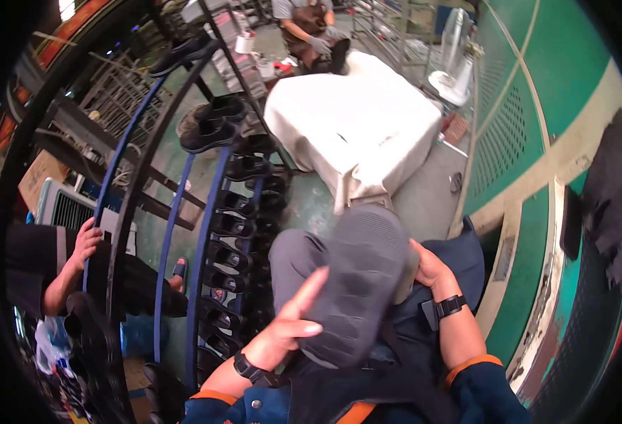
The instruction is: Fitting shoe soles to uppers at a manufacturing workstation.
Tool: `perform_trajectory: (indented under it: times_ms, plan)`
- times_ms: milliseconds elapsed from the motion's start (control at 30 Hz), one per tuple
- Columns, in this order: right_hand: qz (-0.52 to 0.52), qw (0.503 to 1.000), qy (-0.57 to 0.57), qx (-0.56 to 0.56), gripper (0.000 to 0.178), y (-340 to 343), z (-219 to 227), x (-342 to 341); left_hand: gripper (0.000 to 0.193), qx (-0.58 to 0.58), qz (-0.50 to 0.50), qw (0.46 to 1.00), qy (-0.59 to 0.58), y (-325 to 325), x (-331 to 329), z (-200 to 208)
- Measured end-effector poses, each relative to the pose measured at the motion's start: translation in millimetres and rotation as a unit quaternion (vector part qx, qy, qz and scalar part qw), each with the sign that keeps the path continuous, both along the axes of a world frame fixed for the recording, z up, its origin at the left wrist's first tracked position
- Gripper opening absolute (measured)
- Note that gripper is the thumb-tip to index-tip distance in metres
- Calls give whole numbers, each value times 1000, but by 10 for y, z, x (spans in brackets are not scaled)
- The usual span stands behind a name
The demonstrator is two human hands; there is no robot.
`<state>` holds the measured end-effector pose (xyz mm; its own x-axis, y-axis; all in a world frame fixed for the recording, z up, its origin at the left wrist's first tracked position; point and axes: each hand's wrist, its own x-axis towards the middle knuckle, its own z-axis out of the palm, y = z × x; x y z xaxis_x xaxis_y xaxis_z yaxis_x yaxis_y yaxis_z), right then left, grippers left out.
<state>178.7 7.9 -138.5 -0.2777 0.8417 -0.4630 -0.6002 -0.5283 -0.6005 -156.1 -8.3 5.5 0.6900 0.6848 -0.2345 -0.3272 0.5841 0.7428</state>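
Note:
A black shoe [357, 290] is held over my lap, its ridged sole facing up at me. The upper is mostly hidden beneath the sole. My right hand [431, 266] grips the shoe from its right side, most of the fingers out of sight behind it. At the shoe's left edge is my left hand [291, 319], index finger stretched out and thumb apart. That fingertip overlaps the sole's edge, slightly blurred; whether it touches, I cannot tell.
On the left stands a rack with blue rails [196, 268] carrying several black shoes [235, 226]. Another person's hand [86, 242] is at its frame. Ahead is a white-covered table [353, 106], with a seated person [307, 32] beyond. A green cabinet [509, 141] stands right; a fan [454, 67] stands far right.

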Motion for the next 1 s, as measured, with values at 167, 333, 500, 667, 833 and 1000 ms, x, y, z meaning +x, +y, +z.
perform_trajectory:
  times_ms: [167, 333, 500, 667, 833, 1000]
  plan:
    - [107, 960, 168, 197, 77, -90, 625, -341, 100, 46, 191, 978, -75, 228, -315, -213]
    - [-235, 959, 141, 72, 59, 1100, 1131, -391, 108, 86, 220, 972, -8, 267, -348, -226]
    - [129, 989, 4, 74, 78, 1023, 759, -1033, 106, 396, 242, 864, 195, 212, -708, -169]
    - [265, 957, 105, 54, 58, 589, 1172, -1663, 65, 680, 121, 568, 448, 281, -509, 471]
    - [258, 915, -98, 295, 51, 820, 1309, -2075, 38, 630, 122, 535, 549, 333, -645, 604]
    - [281, 916, -183, 221, 43, 929, 1579, -1643, 28, 588, 165, 448, 653, 1375, -1524, 85]
